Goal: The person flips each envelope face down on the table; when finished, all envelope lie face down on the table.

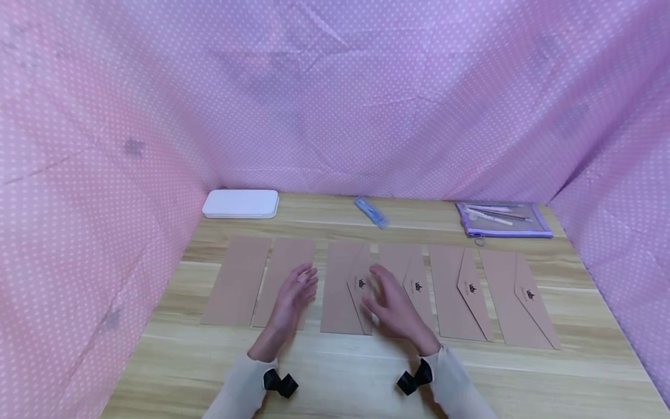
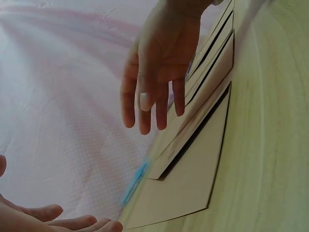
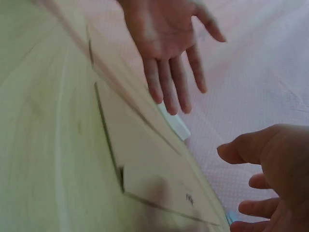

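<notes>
Several brown paper envelopes lie in a row across the wooden table. My left hand (image 1: 290, 301) hovers above the second envelope (image 1: 290, 262) from the left, its palm turned inward and its fingers loosely extended. Between my hands lies the third envelope (image 1: 337, 291), which has a pointed flap with a black crown print. My right hand (image 1: 392, 302) is over the edge of the fourth envelope (image 1: 417, 265), thumb and fingers spread apart. Neither hand holds anything. In the left wrist view the opposite hand (image 2: 161, 67) shows straight fingers above the table.
At the back left stands a white case (image 1: 241, 203). A blue patterned strip-like item (image 1: 371, 212) lies at the back middle. Back right is a purple-edged mesh pouch (image 1: 505, 220) with pens inside. Pink dotted cloth (image 1: 335, 116) encloses the table (image 1: 335, 372).
</notes>
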The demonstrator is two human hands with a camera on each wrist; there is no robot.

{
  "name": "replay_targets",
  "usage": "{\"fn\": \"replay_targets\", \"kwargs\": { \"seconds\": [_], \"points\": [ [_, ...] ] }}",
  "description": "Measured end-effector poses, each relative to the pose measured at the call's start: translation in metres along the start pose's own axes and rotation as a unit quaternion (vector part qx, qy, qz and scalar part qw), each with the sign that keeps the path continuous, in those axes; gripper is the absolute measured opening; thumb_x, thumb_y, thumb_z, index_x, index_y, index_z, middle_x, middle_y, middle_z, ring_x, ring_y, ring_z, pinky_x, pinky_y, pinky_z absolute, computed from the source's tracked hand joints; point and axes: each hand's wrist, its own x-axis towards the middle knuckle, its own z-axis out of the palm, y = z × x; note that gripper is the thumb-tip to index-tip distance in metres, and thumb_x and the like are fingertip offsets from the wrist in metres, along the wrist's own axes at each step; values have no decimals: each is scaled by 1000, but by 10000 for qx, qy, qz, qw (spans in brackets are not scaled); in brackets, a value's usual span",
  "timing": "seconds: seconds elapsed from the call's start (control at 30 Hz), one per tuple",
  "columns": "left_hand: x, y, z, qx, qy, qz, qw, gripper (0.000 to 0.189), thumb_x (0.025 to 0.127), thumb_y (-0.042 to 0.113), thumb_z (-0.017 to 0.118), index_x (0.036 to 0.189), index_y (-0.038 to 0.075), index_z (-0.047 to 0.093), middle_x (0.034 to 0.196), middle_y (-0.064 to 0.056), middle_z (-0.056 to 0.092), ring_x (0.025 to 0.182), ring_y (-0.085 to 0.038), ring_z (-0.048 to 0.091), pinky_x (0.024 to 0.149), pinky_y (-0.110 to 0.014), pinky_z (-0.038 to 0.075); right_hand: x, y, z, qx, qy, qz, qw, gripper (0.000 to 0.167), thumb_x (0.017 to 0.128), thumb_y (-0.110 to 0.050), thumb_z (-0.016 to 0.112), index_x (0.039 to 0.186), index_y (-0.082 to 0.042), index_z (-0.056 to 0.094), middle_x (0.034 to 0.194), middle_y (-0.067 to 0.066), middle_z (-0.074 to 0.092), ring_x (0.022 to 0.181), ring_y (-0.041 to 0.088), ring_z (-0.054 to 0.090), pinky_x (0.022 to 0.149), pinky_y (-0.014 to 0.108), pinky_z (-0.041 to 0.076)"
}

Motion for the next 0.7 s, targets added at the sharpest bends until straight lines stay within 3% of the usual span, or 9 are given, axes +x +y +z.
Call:
{"fn": "replay_targets", "kwargs": {
  "seconds": [0.17, 0.33, 0.7],
  "points": [
    [2, -8, 1, -63, -49, -157, 9998, 59, 103, 22, 33, 153, -7, 19, 160, -34, 23, 149, -50, 24, 123, -59, 22, -2, 10, 4, -1102, -270, -505, 9923, 70, 90, -27, 73, 148, -2, 43, 159, 23, 36, 149, 47, 27, 119, 65, 25],
    [2, -14, 1, -23, -21, -301, 9995, 61, 104, 25, 35, 153, -6, 20, 161, -33, 23, 150, -49, 24, 123, -60, 22, -3, 15, 6, -1610, -805, -586, 9819, 78, 91, -37, 71, 153, -6, 37, 165, 20, 26, 153, 47, 13, 119, 70, 14],
    [2, -18, 1, -7, -44, -506, 9987, 62, 105, 29, 34, 154, -5, 19, 162, -31, 21, 151, -48, 23, 124, -61, 20, -3, 17, 7, -2304, -1286, -772, 9615, 71, 94, -45, 64, 152, -10, 42, 164, 19, 29, 152, 49, 17, 116, 71, 19]
  ]
}}
